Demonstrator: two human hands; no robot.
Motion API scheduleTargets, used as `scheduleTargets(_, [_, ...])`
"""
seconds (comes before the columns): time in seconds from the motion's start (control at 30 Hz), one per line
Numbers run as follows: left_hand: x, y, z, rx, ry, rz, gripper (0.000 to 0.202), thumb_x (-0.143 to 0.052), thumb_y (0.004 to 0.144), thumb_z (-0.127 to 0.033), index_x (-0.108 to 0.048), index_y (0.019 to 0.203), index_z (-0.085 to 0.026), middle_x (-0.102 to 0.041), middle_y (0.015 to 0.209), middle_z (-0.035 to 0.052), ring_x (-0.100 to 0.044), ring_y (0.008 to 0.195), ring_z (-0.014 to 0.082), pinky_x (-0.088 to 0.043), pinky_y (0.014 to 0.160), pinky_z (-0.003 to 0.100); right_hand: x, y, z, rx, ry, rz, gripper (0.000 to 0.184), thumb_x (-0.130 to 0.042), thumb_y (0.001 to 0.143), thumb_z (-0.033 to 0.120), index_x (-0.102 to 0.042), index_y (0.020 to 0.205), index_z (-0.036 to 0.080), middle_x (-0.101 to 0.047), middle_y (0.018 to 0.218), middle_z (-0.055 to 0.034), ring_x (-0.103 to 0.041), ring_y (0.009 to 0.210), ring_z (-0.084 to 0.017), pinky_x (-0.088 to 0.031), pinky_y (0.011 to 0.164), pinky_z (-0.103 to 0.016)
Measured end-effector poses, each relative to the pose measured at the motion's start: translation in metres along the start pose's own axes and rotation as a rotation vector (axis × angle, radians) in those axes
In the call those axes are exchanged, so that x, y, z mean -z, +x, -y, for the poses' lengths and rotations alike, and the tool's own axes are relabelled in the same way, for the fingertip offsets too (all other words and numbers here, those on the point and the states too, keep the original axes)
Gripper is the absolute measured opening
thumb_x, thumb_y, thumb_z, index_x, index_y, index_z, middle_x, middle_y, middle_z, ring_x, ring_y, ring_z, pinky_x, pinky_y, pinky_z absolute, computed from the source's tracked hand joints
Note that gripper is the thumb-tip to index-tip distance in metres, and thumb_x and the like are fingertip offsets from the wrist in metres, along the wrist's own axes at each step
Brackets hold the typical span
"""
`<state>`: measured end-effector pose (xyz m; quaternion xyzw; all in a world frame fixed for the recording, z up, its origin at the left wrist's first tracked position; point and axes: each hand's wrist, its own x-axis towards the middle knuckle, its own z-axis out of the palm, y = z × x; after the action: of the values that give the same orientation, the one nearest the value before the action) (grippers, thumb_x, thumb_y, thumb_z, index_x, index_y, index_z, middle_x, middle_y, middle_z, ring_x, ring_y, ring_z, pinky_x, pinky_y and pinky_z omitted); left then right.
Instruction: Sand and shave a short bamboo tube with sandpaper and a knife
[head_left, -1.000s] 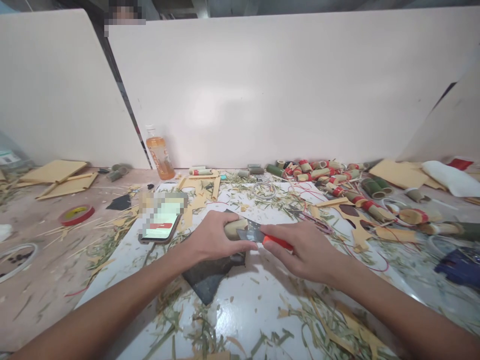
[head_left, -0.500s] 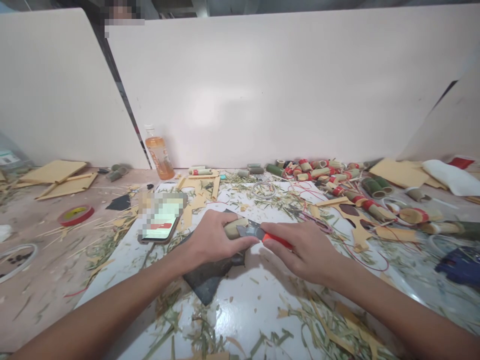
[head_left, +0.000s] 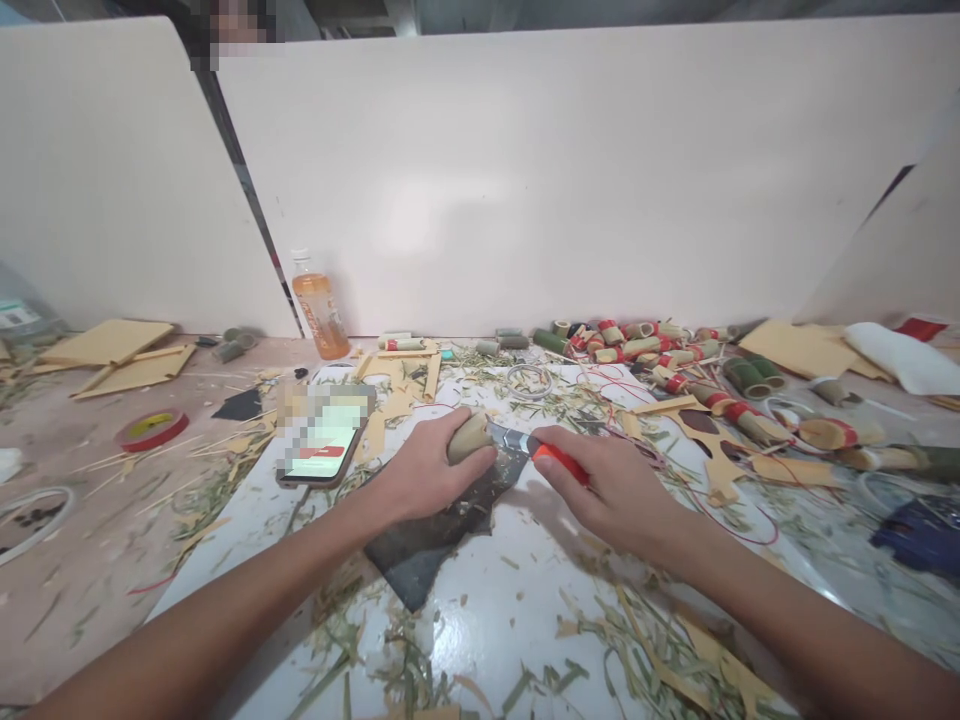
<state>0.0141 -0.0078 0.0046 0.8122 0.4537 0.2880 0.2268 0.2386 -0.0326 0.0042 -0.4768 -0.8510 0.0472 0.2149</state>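
A short piece of bamboo [head_left: 468, 440] is gripped in my left hand [head_left: 424, 470], thumb along its near side and fingers over the far side. My right hand [head_left: 611, 485] is closed round the red-orange handle of a utility knife [head_left: 561, 462]. The knife's blade points left, its tip at the right end of the bamboo; whether it touches cannot be made out. Under both hands lies a dark, ragged-edged sheet [head_left: 427, 555] sprinkled with shavings, on a white board [head_left: 517, 590].
Green and tan shavings litter the board. A phone [head_left: 328, 440] stands left of my hands, with a drink bottle [head_left: 321, 315] behind it. Red tape [head_left: 152, 430] lies farther left. Several bamboo pieces with red bands [head_left: 637, 345] are heaped at the back right, before a white partition [head_left: 525, 180].
The knife has drawn back slightly to the right, off the side of the bamboo toward its end. My left hand has turned the bamboo, so its end faces more upward.
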Motion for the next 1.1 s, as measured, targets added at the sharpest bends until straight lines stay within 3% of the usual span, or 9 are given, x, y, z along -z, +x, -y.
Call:
scheduleTargets(0.13, [-0.001,-0.001,0.008,0.051,-0.031,0.084,0.028,-0.056,0.083,-0.044,-0.048,0.076,-0.019,-0.053,0.073,-0.002,-0.048,0.069,0.0154,-0.037,0.062,0.027,-0.002,0.0,-0.001,0.048,0.015,0.057,0.033,-0.033,0.099,0.04,-0.057,0.092,0.019,-0.06,0.064,0.0004,-0.051,0.056,-0.015,-0.031,0.056,-0.026])
scheduleTargets(0.3, [-0.003,-0.002,0.009,0.024,-0.167,0.167,0.025,-0.054,0.085,-0.043,-0.054,0.09,-0.018,-0.059,0.081,-0.0007,-0.053,0.071,0.0157,-0.041,0.062,0.027,-0.001,-0.002,0.004,0.134,0.017,0.099,0.032,-0.034,0.098,0.039,-0.059,0.094,0.02,-0.064,0.071,-0.0008,-0.053,0.059,-0.014,-0.03,0.056,-0.025])
scheduleTargets(0.47, [-0.004,-0.004,0.002,-0.012,-0.152,0.19,0.039,-0.064,0.078,-0.046,-0.059,0.108,-0.023,-0.066,0.095,0.0004,-0.058,0.082,0.0189,-0.044,0.072,0.029,-0.002,-0.003,0.004,0.14,-0.04,0.12,0.03,-0.037,0.097,0.039,-0.061,0.102,0.021,-0.068,0.075,-0.0027,-0.058,0.064,-0.016,-0.03,0.056,-0.025])
scheduleTargets(0.63, [-0.005,-0.005,-0.001,0.035,-0.049,0.162,0.041,-0.065,0.074,-0.055,-0.063,0.097,-0.021,-0.066,0.087,0.0015,-0.057,0.077,0.0195,-0.041,0.067,0.029,-0.003,-0.004,0.005,0.147,-0.068,0.14,0.031,-0.035,0.098,0.039,-0.059,0.101,0.021,-0.067,0.075,-0.0027,-0.059,0.064,-0.017,-0.03,0.056,-0.026])
scheduleTargets(0.93, [-0.006,-0.005,-0.003,-0.053,0.04,0.166,0.039,-0.059,0.078,-0.058,-0.06,0.083,-0.019,-0.062,0.073,-0.0008,-0.051,0.066,0.0155,-0.034,0.058,0.027,0.003,-0.005,0.009,0.168,-0.043,0.164,0.029,-0.037,0.098,0.038,-0.057,0.086,0.021,-0.062,0.065,-0.0007,-0.054,0.057,-0.015,-0.027,0.053,-0.025])
scheduleTargets(1.1, [-0.008,-0.005,-0.003,-0.06,0.055,0.125,0.043,-0.055,0.081,-0.059,-0.056,0.072,-0.018,-0.058,0.067,-0.0012,-0.048,0.062,0.014,-0.031,0.056,0.026,0.001,-0.006,0.008,0.152,-0.048,0.134,0.029,-0.036,0.098,0.039,-0.059,0.093,0.022,-0.065,0.069,-0.0008,-0.054,0.057,-0.015,-0.026,0.053,-0.025])
